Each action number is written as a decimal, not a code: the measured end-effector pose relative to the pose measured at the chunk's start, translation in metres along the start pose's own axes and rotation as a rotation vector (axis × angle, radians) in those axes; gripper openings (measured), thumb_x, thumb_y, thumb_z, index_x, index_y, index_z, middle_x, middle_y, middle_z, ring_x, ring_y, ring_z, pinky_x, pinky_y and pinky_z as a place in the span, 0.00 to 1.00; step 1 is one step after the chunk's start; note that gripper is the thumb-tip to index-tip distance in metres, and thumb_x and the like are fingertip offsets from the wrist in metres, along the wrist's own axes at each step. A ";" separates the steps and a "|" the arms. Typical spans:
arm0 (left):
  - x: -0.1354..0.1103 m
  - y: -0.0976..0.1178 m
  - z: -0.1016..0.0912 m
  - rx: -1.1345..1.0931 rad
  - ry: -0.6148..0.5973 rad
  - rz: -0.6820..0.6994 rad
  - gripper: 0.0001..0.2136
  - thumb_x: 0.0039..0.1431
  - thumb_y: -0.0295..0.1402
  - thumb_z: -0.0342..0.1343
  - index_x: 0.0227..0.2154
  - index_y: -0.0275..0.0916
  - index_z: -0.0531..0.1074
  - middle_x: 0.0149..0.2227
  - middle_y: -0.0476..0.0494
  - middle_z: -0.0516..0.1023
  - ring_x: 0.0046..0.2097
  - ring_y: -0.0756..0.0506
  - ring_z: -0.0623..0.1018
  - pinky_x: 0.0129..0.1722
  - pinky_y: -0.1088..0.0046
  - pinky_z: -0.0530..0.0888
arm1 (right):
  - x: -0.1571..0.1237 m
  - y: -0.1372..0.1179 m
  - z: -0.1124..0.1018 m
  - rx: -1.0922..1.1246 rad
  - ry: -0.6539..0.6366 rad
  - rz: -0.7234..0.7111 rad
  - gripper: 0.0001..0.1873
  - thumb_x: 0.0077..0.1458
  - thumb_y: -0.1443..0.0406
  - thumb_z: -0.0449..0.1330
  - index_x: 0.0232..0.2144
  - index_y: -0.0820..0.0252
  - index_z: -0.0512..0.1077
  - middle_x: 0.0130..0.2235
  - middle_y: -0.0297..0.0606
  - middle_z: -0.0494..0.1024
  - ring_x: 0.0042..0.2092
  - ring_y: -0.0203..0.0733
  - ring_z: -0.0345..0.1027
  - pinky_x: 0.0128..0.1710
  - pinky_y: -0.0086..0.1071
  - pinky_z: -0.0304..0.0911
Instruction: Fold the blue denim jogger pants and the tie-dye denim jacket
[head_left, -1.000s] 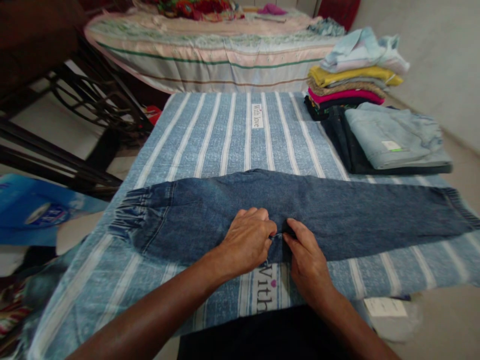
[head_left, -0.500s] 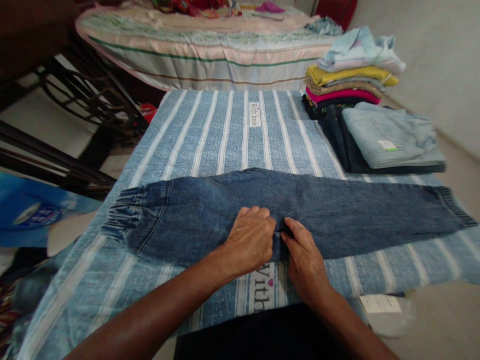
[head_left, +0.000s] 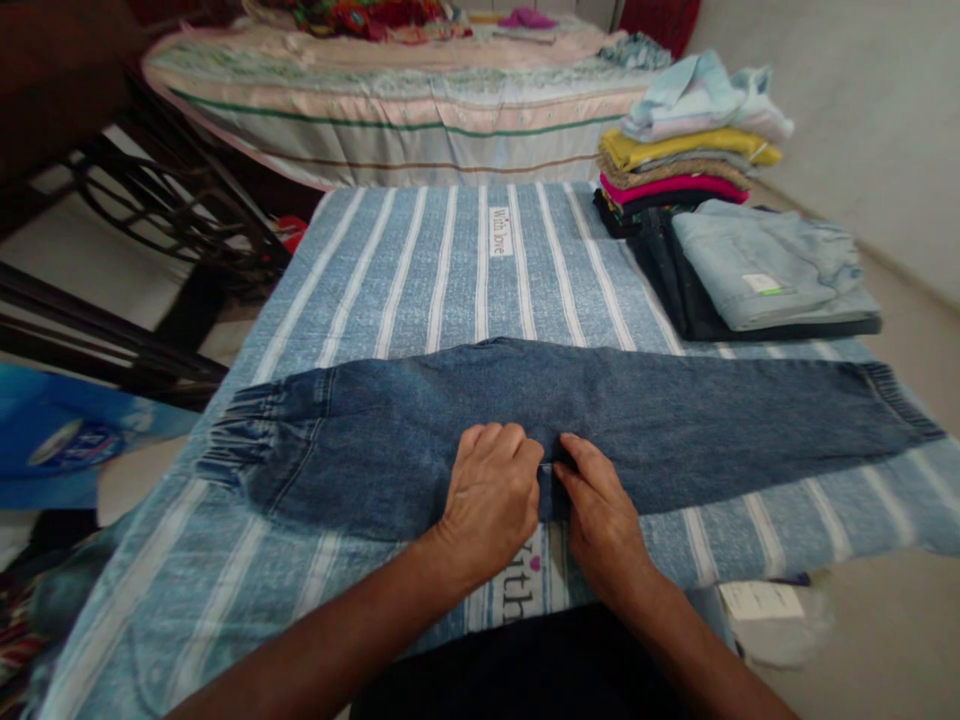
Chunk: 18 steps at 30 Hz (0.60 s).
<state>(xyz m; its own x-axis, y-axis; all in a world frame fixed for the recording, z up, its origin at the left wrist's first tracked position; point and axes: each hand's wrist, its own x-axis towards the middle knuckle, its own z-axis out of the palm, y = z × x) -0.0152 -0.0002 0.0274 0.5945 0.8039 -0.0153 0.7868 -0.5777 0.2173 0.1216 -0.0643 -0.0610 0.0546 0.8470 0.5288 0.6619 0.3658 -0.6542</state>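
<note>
Nearest, at six o'clock: dark lap point(head_left: 487, 668), edge of striped cloth point(head_left: 427, 270) just beyond it, lettering partly covered by the hands.

Left hand point(head_left: 491, 490): fingers curled into a fist, knuckles up, closed on the near side of the jeans point(head_left: 720, 420); fingertips hidden, so the exact bite is not seen. Right hand point(head_left: 606, 510): thumb and forefinger a little apart, laid along the jeans just beside the fist; whether cloth is pinched between them cannot be told. A short pale line of seam is seen across the gap between the hands.

Jeans are laid flat on the cloth, folded lengthwise, long axis from nine to three o'clock, square across the forearms. Both hands are placed near mid-length, at the near edge; most of the width is left towards twelve. Gathered waist at nine, nearer the left hand; ribbed cuff at three, slightly towards two, nearer the right.

Off the cloth, a blue bag point(head_left: 67, 430) is noted at nine, a packet point(head_left: 772, 620) on the floor at four. Farther: pale trousers point(head_left: 795, 270) at two, folded; a clothes pile point(head_left: 682, 150) past them, towards one; an iron frame point(head_left: 142, 200) at ten; a draped bed point(head_left: 450, 110) at twelve.
</note>
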 end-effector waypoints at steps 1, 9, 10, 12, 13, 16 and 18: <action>-0.006 0.001 0.002 -0.002 0.058 -0.002 0.08 0.58 0.28 0.46 0.32 0.39 0.71 0.34 0.43 0.72 0.39 0.43 0.69 0.45 0.60 0.66 | 0.000 0.000 0.000 -0.005 -0.004 -0.010 0.27 0.58 0.75 0.50 0.57 0.49 0.63 0.59 0.39 0.64 0.59 0.46 0.59 0.58 0.49 0.60; -0.050 0.014 0.025 0.013 0.248 0.280 0.12 0.60 0.25 0.45 0.43 0.35 0.70 0.49 0.40 0.73 0.51 0.44 0.70 0.61 0.56 0.54 | -0.001 0.002 -0.003 -0.027 -0.011 -0.040 0.29 0.57 0.75 0.52 0.58 0.48 0.61 0.59 0.39 0.64 0.59 0.46 0.59 0.57 0.49 0.60; -0.053 0.015 0.027 0.036 0.234 0.284 0.12 0.60 0.26 0.45 0.44 0.35 0.70 0.50 0.40 0.73 0.52 0.43 0.69 0.62 0.54 0.52 | -0.002 0.002 -0.003 -0.027 -0.016 -0.037 0.28 0.57 0.75 0.52 0.58 0.48 0.61 0.59 0.39 0.64 0.59 0.46 0.59 0.58 0.49 0.60; -0.057 0.016 0.031 0.074 0.201 0.284 0.12 0.61 0.26 0.45 0.45 0.34 0.70 0.51 0.39 0.72 0.54 0.43 0.68 0.63 0.51 0.48 | -0.002 0.002 -0.003 -0.026 -0.026 -0.024 0.27 0.57 0.75 0.52 0.57 0.49 0.62 0.59 0.39 0.64 0.59 0.46 0.59 0.58 0.49 0.59; -0.058 0.016 0.033 0.091 0.181 0.287 0.13 0.62 0.27 0.45 0.46 0.34 0.69 0.52 0.39 0.72 0.55 0.42 0.67 0.63 0.50 0.46 | -0.002 0.002 -0.003 -0.028 -0.030 -0.018 0.27 0.57 0.75 0.52 0.56 0.49 0.63 0.59 0.39 0.64 0.59 0.46 0.58 0.59 0.49 0.58; -0.057 0.017 0.038 0.140 0.150 0.285 0.16 0.63 0.29 0.43 0.51 0.34 0.66 0.56 0.40 0.69 0.59 0.42 0.63 0.63 0.49 0.41 | -0.003 0.001 -0.002 -0.037 -0.034 0.006 0.24 0.58 0.73 0.53 0.55 0.51 0.65 0.58 0.40 0.66 0.59 0.46 0.59 0.59 0.47 0.58; -0.056 0.018 0.041 0.173 0.153 0.278 0.16 0.64 0.30 0.42 0.53 0.35 0.65 0.56 0.40 0.68 0.59 0.42 0.62 0.63 0.48 0.39 | -0.002 0.001 -0.001 -0.033 -0.026 0.037 0.23 0.58 0.72 0.53 0.55 0.52 0.66 0.57 0.40 0.67 0.58 0.46 0.60 0.59 0.46 0.58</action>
<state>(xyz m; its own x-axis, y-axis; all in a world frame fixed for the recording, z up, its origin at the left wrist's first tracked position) -0.0279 -0.0615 -0.0083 0.7685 0.6167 0.1705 0.6224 -0.7823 0.0242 0.1228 -0.0665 -0.0620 0.0602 0.8696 0.4901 0.6840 0.3217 -0.6547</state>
